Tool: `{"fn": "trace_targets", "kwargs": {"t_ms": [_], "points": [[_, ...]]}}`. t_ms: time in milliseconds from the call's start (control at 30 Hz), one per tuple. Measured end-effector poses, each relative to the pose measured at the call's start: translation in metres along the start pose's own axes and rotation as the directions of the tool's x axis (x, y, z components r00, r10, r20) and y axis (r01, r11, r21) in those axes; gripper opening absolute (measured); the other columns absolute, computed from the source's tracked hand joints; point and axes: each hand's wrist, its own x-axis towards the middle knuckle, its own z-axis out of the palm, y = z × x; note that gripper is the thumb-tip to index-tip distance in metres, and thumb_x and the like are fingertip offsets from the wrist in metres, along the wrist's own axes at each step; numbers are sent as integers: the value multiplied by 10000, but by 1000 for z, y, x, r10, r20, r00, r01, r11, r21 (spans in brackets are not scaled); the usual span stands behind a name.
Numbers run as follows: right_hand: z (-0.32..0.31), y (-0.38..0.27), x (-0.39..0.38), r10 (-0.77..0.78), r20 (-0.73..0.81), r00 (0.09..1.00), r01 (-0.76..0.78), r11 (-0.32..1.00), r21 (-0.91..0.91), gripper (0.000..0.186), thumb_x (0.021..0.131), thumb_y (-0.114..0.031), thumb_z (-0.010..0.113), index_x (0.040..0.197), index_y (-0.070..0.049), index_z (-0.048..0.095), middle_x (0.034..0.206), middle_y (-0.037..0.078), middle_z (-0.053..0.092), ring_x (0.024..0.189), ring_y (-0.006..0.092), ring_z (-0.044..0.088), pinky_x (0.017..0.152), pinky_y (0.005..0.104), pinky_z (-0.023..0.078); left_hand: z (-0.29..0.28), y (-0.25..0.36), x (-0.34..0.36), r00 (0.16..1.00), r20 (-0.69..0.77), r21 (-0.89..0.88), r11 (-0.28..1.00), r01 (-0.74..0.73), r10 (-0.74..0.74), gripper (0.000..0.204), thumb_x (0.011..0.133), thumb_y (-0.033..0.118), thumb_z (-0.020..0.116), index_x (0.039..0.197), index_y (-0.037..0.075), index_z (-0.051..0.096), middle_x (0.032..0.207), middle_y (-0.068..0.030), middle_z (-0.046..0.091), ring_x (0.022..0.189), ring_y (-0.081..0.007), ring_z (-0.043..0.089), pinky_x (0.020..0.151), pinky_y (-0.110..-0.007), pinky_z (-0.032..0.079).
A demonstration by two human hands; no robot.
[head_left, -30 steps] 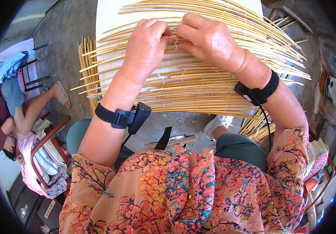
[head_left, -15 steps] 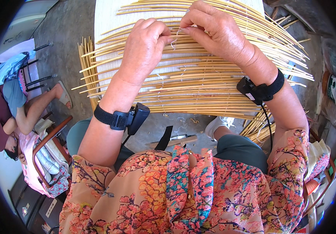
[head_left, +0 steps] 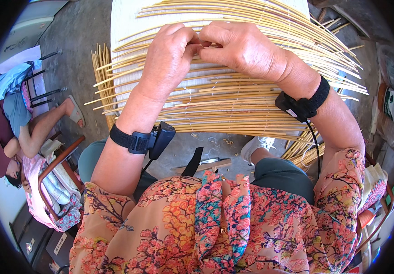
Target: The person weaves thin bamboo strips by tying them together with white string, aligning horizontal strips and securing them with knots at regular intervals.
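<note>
Thin yellow sticks (head_left: 238, 97) lie side by side in a curved mat across a white tabletop (head_left: 126, 16), tied by rows of white string (head_left: 189, 91). Over the mat, my left hand (head_left: 169, 57) is closed in a pinch, its fingertips at the sticks. My right hand (head_left: 245, 50) is also pinched, thumb and forefinger meeting the left fingertips. The white string between them is now hidden by the fingers. A black strap with a small black box sits on each wrist.
A bundle of upright-leaning sticks (head_left: 101, 68) stands against the table's left side, and more sticks (head_left: 304, 153) lie low at the right. Another person (head_left: 5, 132) sits bent over at the left. A wooden strip (head_left: 215, 165) lies on the floor below the mat.
My right hand has moved down and left until its fingertips meet those of my left hand. The string visible between them before is now covered. My left hand has barely moved.
</note>
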Motion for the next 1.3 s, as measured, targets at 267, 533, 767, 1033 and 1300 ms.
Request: {"fn": "trace_targets", "kwargs": {"t_ms": [267,533,767,1033,1300], "points": [[-10,-17,11,-251,122,960,262,961,-84,105,687,-129,568,737,-43,534,774,60,482,776,201,542,633,312,484,3,-2,-5,999,-15,-108,993,50,-52,51,691,19,619,714,26,573,722,-109,573,755,-304,536,692,-386,446],[-30,-65,19,-202,26,979,195,966,167,132,665,-130,578,745,-61,498,813,82,519,722,225,562,604,324,481,8,-12,-6,999,-35,-79,996,34,-36,86,706,21,625,729,28,543,717,-97,558,717,-276,522,649,-355,433],[-71,-93,27,124,280,952,-290,658,695,110,794,-77,525,866,-48,446,769,76,579,687,262,626,554,332,516,19,-20,-7,998,-67,-75,997,-6,1,100,716,22,628,737,18,530,729,-100,555,729,-280,523,649,-350,424],[-87,-128,45,404,379,833,-549,690,471,124,840,-48,559,885,-51,443,653,113,546,587,316,594,506,376,476,16,-21,2,1000,9,-85,996,-6,7,142,698,73,657,762,43,534,774,-94,559,801,-294,521,707,-375,426],[-72,-143,61,892,385,235,-731,-99,675,113,944,-127,443,904,-24,468,828,95,599,675,166,619,643,284,527,22,-25,9,992,60,31,993,-111,109,174,666,128,707,765,72,575,804,-72,578,851,-281,537,740,-385,440]]}}
